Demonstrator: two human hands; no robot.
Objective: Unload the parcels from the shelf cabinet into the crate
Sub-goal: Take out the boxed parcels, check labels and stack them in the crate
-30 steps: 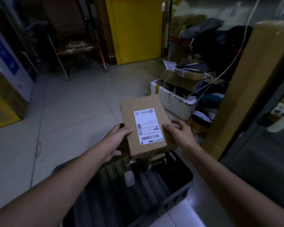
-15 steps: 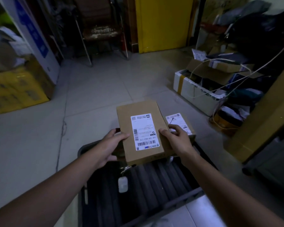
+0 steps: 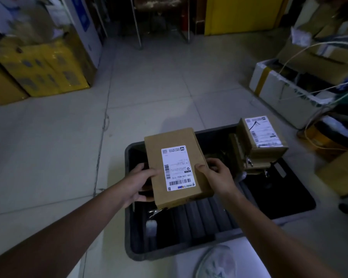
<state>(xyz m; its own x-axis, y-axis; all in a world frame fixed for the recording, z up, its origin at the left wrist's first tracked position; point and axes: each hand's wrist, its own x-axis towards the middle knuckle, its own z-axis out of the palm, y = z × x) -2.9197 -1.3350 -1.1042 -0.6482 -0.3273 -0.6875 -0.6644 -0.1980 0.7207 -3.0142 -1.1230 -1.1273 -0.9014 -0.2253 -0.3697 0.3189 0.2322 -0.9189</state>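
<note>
Mid-drop here: the flat brown parcel (image 3: 177, 165) is held just above the dark crate (image 3: 127, 227). The left hand (image 3: 138, 182) has its fingers clamped on the left edge, and the right hand (image 3: 219, 175) is clamped on the right edge, thumb on top. Next move, I'd guess, is to lower it onto the ribbed floor and let go, clear of the other parcel (image 3: 259, 141) propped in the far right corner. The white label (image 3: 179, 177) reads 159-159-K02 170 — the rest is too small to read.

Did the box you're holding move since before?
Yes. The parcel has come down and nearer, now mostly over the crate instead of reaching well past its far rim.
</note>
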